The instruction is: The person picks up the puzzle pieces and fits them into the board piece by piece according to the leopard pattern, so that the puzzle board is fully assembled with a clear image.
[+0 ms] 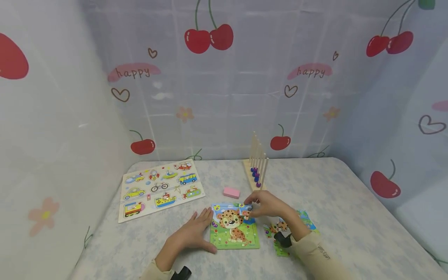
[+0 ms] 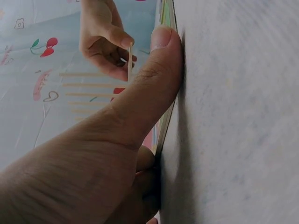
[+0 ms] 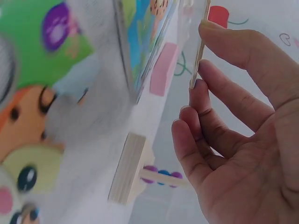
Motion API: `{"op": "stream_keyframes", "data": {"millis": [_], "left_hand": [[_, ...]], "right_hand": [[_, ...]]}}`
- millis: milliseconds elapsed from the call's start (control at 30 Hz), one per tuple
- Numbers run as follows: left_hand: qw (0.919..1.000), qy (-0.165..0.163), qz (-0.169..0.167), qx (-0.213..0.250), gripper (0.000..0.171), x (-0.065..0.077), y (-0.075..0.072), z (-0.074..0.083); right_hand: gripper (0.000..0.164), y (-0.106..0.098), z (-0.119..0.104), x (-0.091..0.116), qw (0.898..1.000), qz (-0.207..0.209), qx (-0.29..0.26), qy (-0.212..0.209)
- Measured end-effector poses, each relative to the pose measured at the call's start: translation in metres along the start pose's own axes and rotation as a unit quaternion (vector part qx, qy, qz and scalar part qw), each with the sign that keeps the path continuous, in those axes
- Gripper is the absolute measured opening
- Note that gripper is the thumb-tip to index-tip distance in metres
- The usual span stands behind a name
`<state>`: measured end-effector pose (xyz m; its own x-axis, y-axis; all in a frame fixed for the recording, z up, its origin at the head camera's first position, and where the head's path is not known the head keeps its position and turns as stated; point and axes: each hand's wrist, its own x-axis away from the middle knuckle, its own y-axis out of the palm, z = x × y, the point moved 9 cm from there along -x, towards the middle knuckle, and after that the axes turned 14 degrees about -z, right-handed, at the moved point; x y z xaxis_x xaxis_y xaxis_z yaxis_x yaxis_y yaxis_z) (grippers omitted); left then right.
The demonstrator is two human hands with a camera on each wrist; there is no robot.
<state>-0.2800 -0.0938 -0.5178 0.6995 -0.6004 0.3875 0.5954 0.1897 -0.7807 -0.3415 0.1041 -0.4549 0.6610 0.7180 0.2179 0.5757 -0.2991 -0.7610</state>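
A square jigsaw board point(image 1: 229, 229) with a cartoon leopard on grass lies on the table. My left hand point(image 1: 196, 232) rests at its left side, fingers spread, with the thumb point(image 2: 154, 65) along the board's edge. Over the board's upper right corner, my right hand point(image 1: 267, 204) pinches a thin puzzle piece point(image 1: 245, 210) between thumb and fingers. In the right wrist view the piece point(image 3: 200, 60) appears edge-on, raised off the board.
Loose puzzle pieces point(image 1: 281, 251) lie right of the board, partly under my right forearm. A pink block point(image 1: 231, 192) and a wooden peg stand with beads point(image 1: 257, 177) are behind it. A vehicle peg puzzle point(image 1: 161, 190) lies at the back left.
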Motion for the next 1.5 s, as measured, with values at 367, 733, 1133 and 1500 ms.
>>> {"op": "stream_keyframes", "data": {"millis": [367, 733, 1133, 1500], "left_hand": [[1.0000, -0.003, 0.000, -0.009, 0.125, -0.001, 0.001, -0.001], [0.9999, -0.003, -0.007, -0.007, 0.123, -0.002, 0.001, -0.002], [0.9999, -0.009, -0.007, 0.005, 0.124, -0.002, 0.001, -0.002], [0.9999, -0.007, 0.002, 0.014, 0.127, -0.004, 0.000, -0.002]], "right_hand": [[0.031, 0.013, -0.022, -0.028, 0.999, -0.007, 0.020, -0.026], [0.036, 0.028, -0.034, -0.059, 0.999, -0.021, 0.035, -0.011], [0.036, 0.039, -0.034, -0.076, 0.999, -0.038, 0.036, -0.004], [0.037, 0.040, -0.037, -0.080, 0.998, -0.043, 0.048, 0.010]]}}
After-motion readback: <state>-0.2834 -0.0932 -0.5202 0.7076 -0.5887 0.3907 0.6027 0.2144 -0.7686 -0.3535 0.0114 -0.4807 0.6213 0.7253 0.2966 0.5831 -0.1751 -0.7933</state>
